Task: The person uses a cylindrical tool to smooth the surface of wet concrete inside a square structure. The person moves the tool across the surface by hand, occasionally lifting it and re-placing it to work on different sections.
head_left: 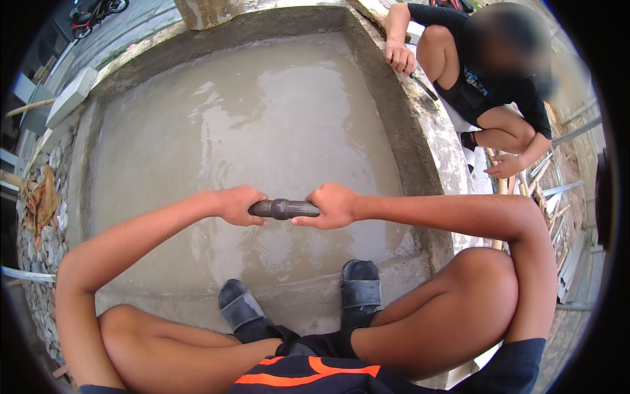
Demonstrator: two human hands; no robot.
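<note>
Squatting on the near rim of a concrete basin (420, 131), sandalled feet (359, 284) on the edge. Left hand (239, 205) closed around one end of a short dark pipe piece (283, 209); right hand (333, 205) closed around the other end. The pipe lies level between the two hands, held in the air above the murky water (262, 118), with a thicker collar at its middle showing in the gap between them. Both grips are full fists, thumbs toward the collar. Judgement: the two halves already appear seated in the collar; whether the joint is fully tight cannot be told. The pipe is not yet connected to anything else, and nothing in the basin below the hands shows a mating fitting. Beyond the right hand, a second person crouches on the far rim, one hand (400, 56) at the wall edge with a small tool (423, 85).
</note>
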